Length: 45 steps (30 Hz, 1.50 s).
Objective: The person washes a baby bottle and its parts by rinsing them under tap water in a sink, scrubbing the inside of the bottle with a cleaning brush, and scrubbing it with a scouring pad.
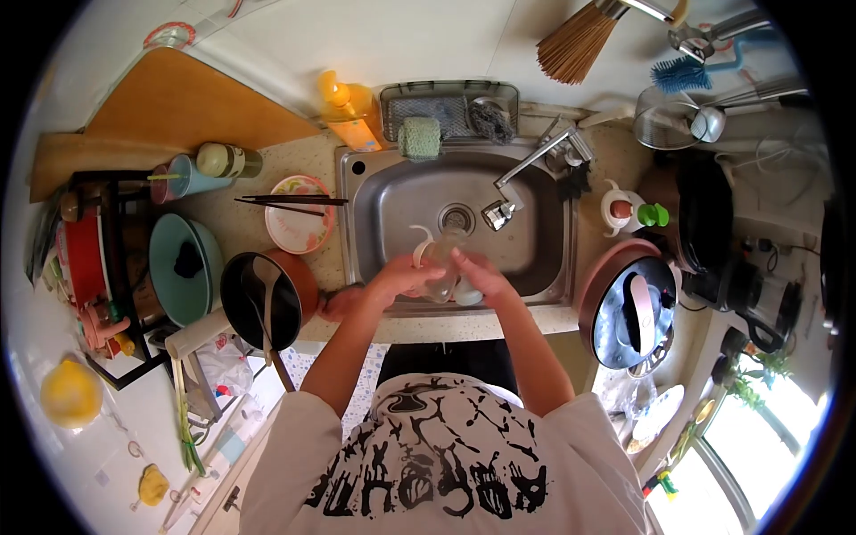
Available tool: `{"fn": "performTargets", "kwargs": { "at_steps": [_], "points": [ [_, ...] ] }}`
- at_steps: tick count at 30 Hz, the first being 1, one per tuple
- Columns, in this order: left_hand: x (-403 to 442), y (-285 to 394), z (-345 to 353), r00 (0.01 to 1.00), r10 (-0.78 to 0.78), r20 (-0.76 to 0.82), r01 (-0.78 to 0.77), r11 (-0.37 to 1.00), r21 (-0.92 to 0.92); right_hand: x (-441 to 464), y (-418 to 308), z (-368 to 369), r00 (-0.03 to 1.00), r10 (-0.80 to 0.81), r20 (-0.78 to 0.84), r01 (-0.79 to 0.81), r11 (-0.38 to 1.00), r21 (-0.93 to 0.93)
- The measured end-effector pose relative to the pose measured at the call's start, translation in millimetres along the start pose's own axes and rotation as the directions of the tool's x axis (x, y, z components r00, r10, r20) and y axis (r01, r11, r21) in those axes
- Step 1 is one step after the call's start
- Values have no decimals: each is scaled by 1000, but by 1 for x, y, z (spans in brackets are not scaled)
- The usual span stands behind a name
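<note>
Over the front part of the steel sink (366, 250), both my hands are on a clear bottle (443, 283) that has a pale curved handle near its top. My left hand (410, 277) is closed around its left side, by the handle. From the right, my right hand (481, 278) grips it with bent fingers. A pale rounded piece (466, 294) shows beneath the right fingers; whether it belongs to the bottle I cannot tell. Behind the hands lies the drain (456, 218), with the faucet (499, 212) spout hanging to its right.
Left of the sink are a patterned plate (299, 234) with dark chopsticks (290, 201), a pot (236, 299) with a ladle, and a green basin (160, 267). A soap bottle (349, 111) and sponge rack (446, 86) stand behind. At right are a white cup (617, 210) and lidded pot (611, 330).
</note>
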<state>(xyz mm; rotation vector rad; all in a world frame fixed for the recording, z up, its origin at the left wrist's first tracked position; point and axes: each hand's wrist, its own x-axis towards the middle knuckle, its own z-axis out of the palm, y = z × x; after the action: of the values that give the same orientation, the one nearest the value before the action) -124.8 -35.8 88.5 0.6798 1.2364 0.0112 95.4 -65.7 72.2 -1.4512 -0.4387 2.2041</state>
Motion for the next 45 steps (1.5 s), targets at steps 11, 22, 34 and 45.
{"fn": "performTargets", "kwargs": {
  "at_steps": [11,22,34,45],
  "points": [
    [19,-14,3,991,97,91,-78,978,-195,6,-15,-34,979,-177,-97,150,960,-235],
    [10,-1,-8,861,482,160,-260,689,-676,19,-57,-51,936,-265,-233,283,958,50],
    [-20,36,5,744,611,271,-142,541,-829,18,-39,-70,587,-744,-319,461,631,-624],
    [-9,42,14,844,535,39,-489,796,-357,-20,-69,-85,651,-756,-75,210,274,-938]
  ]
}}
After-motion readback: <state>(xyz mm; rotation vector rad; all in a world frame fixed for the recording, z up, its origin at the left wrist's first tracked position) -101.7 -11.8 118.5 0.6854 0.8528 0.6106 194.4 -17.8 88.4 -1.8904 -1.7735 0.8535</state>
